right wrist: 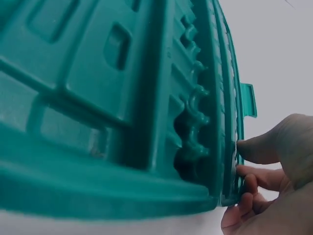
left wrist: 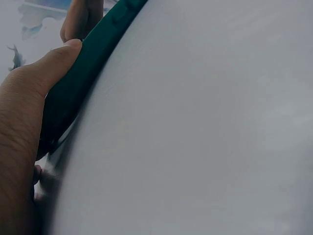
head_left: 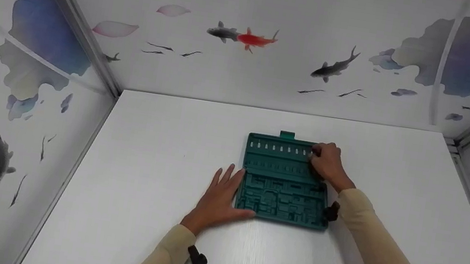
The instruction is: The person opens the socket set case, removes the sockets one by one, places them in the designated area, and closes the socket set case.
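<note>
A green plastic case (head_left: 281, 199) with moulded recesses lies unfolded on the white table. Along the far part of it runs a row of several small pale pieces (head_left: 281, 148), too small to identify. My left hand (head_left: 220, 199) lies spread against the case's left side, its thumb on the near left corner; the left wrist view shows that thumb on the green edge. At the far right corner, my right hand (head_left: 328, 162) pinches at the end of the row. In the right wrist view its thumb and forefinger (right wrist: 259, 176) bend over the rim, mostly hiding what lies between them.
A green latch tab (head_left: 287, 134) sticks out from the case's far edge. White panels printed with fish and petals stand behind the table (head_left: 159, 139) and at its sides. Small black devices (head_left: 197, 258) sit at both wrists.
</note>
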A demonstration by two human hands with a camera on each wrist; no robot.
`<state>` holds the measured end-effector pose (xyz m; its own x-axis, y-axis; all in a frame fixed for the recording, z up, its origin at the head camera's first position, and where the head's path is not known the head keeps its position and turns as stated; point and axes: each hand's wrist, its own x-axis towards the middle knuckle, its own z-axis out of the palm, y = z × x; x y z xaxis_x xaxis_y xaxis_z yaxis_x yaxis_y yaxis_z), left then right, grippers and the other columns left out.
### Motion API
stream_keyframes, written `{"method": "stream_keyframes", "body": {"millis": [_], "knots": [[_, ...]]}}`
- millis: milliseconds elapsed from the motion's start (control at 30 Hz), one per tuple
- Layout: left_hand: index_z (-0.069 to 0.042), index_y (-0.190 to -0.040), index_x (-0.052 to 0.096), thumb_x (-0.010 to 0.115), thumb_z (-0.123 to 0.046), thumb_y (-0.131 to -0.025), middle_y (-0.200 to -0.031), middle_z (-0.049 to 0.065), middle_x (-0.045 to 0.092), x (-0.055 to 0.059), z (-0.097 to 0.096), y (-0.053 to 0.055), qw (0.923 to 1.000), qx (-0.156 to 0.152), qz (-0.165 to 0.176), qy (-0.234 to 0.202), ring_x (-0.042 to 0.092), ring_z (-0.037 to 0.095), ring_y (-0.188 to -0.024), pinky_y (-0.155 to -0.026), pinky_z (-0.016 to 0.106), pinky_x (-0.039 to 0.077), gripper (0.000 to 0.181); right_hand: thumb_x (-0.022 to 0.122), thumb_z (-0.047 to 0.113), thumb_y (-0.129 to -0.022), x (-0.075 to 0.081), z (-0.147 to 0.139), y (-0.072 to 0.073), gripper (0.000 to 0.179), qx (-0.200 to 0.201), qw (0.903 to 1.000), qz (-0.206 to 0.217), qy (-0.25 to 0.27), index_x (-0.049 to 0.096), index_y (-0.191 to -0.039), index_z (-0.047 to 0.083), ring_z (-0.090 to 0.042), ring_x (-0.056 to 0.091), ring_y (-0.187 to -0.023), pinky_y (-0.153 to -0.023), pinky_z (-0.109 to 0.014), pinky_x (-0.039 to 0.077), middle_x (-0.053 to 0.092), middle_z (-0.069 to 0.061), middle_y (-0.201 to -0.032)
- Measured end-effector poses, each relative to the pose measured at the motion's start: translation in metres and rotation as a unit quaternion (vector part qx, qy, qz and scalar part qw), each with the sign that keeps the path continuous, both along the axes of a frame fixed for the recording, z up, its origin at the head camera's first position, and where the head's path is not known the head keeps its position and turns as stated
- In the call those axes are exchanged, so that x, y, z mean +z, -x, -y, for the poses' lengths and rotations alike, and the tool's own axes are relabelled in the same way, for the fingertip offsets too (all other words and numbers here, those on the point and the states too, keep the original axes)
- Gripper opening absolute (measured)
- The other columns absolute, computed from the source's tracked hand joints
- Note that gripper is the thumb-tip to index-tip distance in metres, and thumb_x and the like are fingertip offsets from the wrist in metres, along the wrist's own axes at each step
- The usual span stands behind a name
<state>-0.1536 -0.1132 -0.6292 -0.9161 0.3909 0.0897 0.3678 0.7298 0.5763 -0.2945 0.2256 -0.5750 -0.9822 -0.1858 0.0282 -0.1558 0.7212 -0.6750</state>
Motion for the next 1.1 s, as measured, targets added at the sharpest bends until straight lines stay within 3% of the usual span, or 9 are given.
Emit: {"method": "stream_keyframes", "body": {"millis": [100, 167, 333, 533, 700, 933, 1100], "knots": [[-0.019, -0.179, 0.017, 0.063, -0.091, -0.088, -0.184, 0.007, 0.018, -0.0006, -0.0008, 0.0001, 1.0000, 0.000, 0.005, -0.002, 0.005, 0.026, -0.172, -0.137, 0.054, 0.003, 0.125, 0.063, 0.004, -0.105, 0.0036, 0.0037, 0.0005, 0.025, -0.006, 0.9997, -0.014, -0.021, 0.073, -0.088, -0.011, -0.034, 0.055, -0.085, -0.075, -0.047, 0.050, 0.062, -0.022, -0.082], [-0.019, -0.179, 0.017, 0.062, -0.091, -0.087, -0.184, 0.007, 0.017, -0.0009, -0.0013, -0.0002, 1.0000, 0.001, 0.008, -0.005, 0.005, 0.027, -0.172, -0.137, 0.055, 0.005, 0.125, 0.062, 0.005, -0.106, 0.0056, 0.0052, 0.0008, 0.029, -0.012, 0.9997, -0.005, -0.022, 0.072, -0.083, -0.007, -0.031, 0.054, -0.078, -0.069, -0.043, 0.048, 0.061, -0.017, -0.076], [-0.019, -0.179, 0.018, 0.063, -0.092, -0.087, -0.184, 0.008, 0.017, -0.0011, -0.0013, -0.0010, 1.0000, 0.003, 0.003, 0.000, 0.006, 0.027, -0.172, -0.137, 0.054, 0.005, 0.125, 0.061, 0.008, -0.109, 0.0075, 0.0033, -0.0006, 0.026, -0.039, 0.9961, 0.070, 0.036, 0.076, -0.117, -0.013, -0.029, 0.059, -0.092, -0.079, -0.042, 0.054, 0.069, -0.018, -0.104], [-0.017, -0.178, 0.019, 0.064, -0.090, -0.087, -0.184, 0.007, 0.019, -0.0009, -0.0001, -0.0016, 1.0000, 0.003, -0.001, 0.001, 0.008, 0.027, -0.172, -0.137, 0.055, 0.005, 0.125, 0.057, 0.005, -0.109, 0.0083, 0.0023, -0.0023, 0.031, -0.060, 0.9890, 0.104, 0.086, 0.068, -0.129, -0.016, -0.032, 0.057, -0.102, -0.089, -0.045, 0.052, 0.063, -0.023, -0.113], [-0.017, -0.178, 0.019, 0.066, -0.088, -0.088, -0.183, 0.007, 0.021, 0.0003, -0.0005, -0.0012, 1.0000, 0.002, -0.001, 0.002, 0.009, 0.026, -0.171, -0.138, 0.052, 0.003, 0.124, 0.057, 0.003, -0.110, 0.0068, 0.0012, -0.0030, 0.035, -0.088, 0.9857, 0.095, 0.107, 0.062, -0.139, -0.015, -0.037, 0.057, -0.123, -0.108, -0.053, 0.050, 0.061, -0.032, -0.135], [-0.017, -0.179, 0.017, 0.066, -0.088, -0.088, -0.184, 0.007, 0.020, 0.0017, 0.0007, 0.0005, 1.0000, 0.002, 0.004, 0.003, 0.006, 0.024, -0.171, -0.138, 0.050, 0.001, 0.125, 0.062, 0.001, -0.108, 0.0022, -0.0004, -0.0040, 0.026, -0.061, 0.9965, 0.032, 0.047, 0.070, -0.126, -0.016, -0.042, 0.065, -0.111, -0.097, -0.057, 0.055, 0.069, -0.034, -0.120], [-0.017, -0.179, 0.017, 0.066, -0.088, -0.088, -0.184, 0.008, 0.020, 0.0027, 0.0012, 0.0009, 1.0000, -0.002, 0.006, -0.001, 0.007, 0.026, -0.172, -0.138, 0.053, 0.002, 0.125, 0.066, 0.004, -0.108, 0.0048, -0.0033, -0.0024, 0.023, -0.078, 0.9942, 0.017, 0.072, 0.074, -0.122, -0.013, -0.034, 0.064, -0.101, -0.087, -0.046, 0.054, 0.071, -0.029, -0.113]]}}
